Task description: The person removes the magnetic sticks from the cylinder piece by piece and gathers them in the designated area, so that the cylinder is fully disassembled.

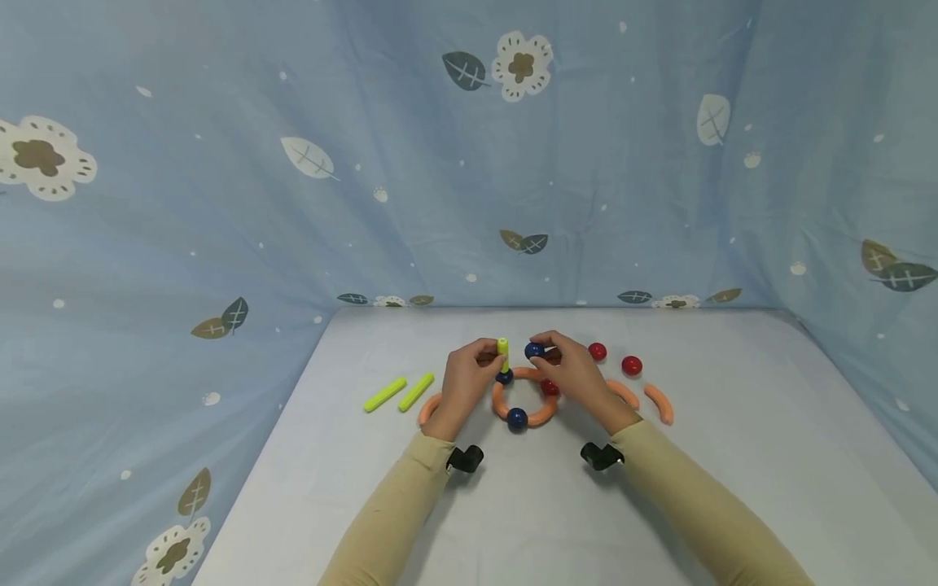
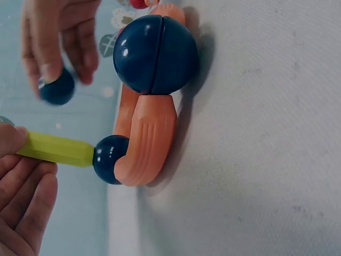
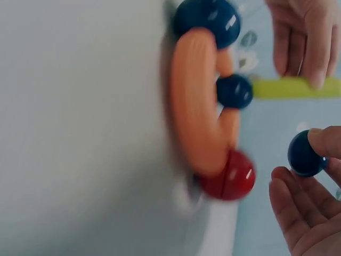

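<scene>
The left hand [image 1: 466, 378] pinches a yellow-green stick [image 1: 503, 352] upright, its lower end touching the small blue ball [image 1: 504, 377] at about ten o'clock on the orange ring [image 1: 542, 417]. The right hand [image 1: 577, 373] pinches a loose blue ball [image 1: 533, 350] between thumb and fingers, in the air at about three o'clock from the stick's top and apart from it. The ring lies on the table [image 1: 528, 513], with a red ball [image 1: 550, 388] near two o'clock and a larger blue ball [image 1: 517, 419] near six. The stick could tip or slide off the small ball if the left hand lets go before it is well seated, or if a push on its top comes at a slant. A hard downward press might twist the ring and part a joint. The loose ball's smooth surface could slip from the fingertips, and a low wrist could knock the ring sideways.
</scene>
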